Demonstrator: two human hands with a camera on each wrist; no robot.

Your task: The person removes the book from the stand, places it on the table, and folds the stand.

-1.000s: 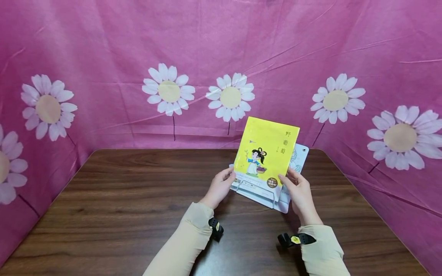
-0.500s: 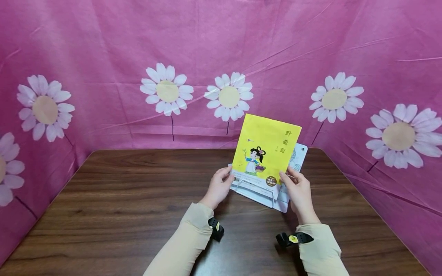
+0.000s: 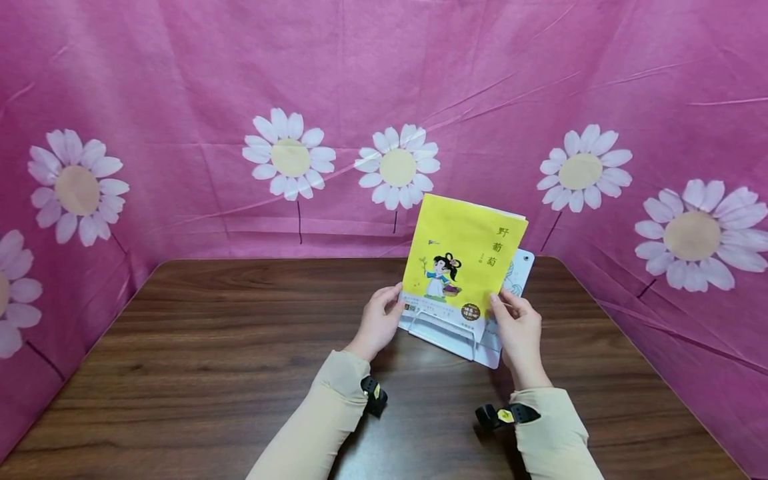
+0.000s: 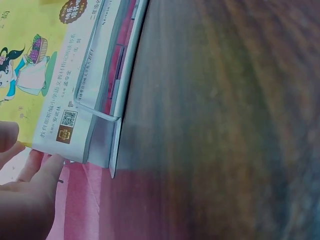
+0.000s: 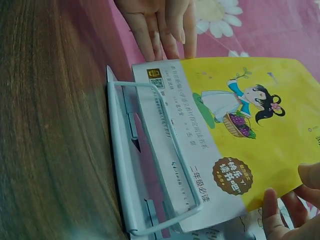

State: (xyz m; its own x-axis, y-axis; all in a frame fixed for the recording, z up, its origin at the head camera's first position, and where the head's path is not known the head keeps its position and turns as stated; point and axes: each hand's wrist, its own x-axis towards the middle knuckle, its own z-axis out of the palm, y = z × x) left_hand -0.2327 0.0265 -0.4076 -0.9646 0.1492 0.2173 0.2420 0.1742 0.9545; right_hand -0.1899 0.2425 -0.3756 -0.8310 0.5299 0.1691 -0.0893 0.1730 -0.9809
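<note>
A yellow picture book (image 3: 462, 247) with a girl and a grape basket on its cover leans back on a pale book stand (image 3: 441, 342). My left hand (image 3: 380, 323) holds the book's lower left edge, thumb toward the cover. On the opposite side, my right hand (image 3: 521, 333) pinches the lower right edge, thumb on the cover and fingers behind. The stand's wire bar (image 5: 175, 135) crosses in front of the book's white lower band. In the right wrist view, a gap shows between the book's bottom edge and the stand's ledge (image 5: 122, 170). The book hides most of the stand's back panel.
The stand is on a dark wood-grain table (image 3: 210, 373), toward its back right. A pink cloth (image 3: 198, 80) with large white daisies hangs behind and at the sides. Black wrist cameras are strapped over both beige sleeves (image 3: 324, 407).
The book has risen slightly in the stand, its top edge higher and its bottom further from the ledge. My right hand has shifted a little upward; the stand has barely moved.
</note>
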